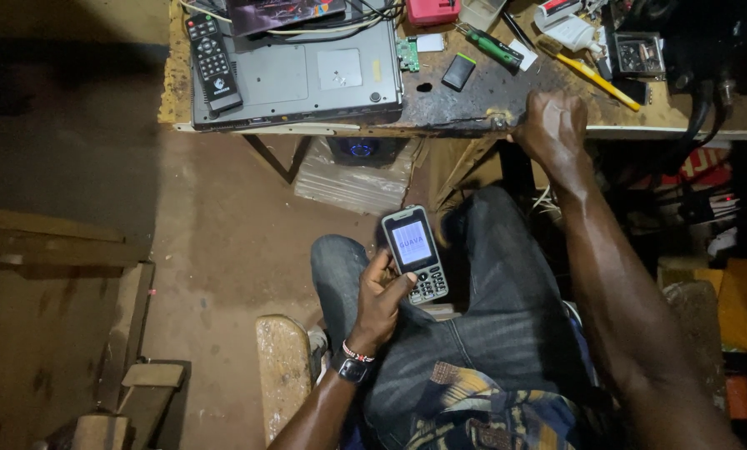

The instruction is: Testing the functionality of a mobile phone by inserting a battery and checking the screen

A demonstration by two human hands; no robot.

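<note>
My left hand (382,300) holds a small keypad phone (415,252) with a lit screen above my lap, thumb on the keys. A dark watch sits on that wrist. My right hand (552,125) reaches forward and grips the front edge of the wooden workbench (457,117), fingers curled over the rim. I sit with jeans-clad knees spread under the bench.
On the bench lie a grey laptop (307,79), a black remote (211,58), a small circuit board (407,54), a green-handled screwdriver (490,46), a yellow-handled tool (598,79) and a red box (432,10). A speaker with a blue light (359,150) sits below. Wooden planks (132,333) stand left.
</note>
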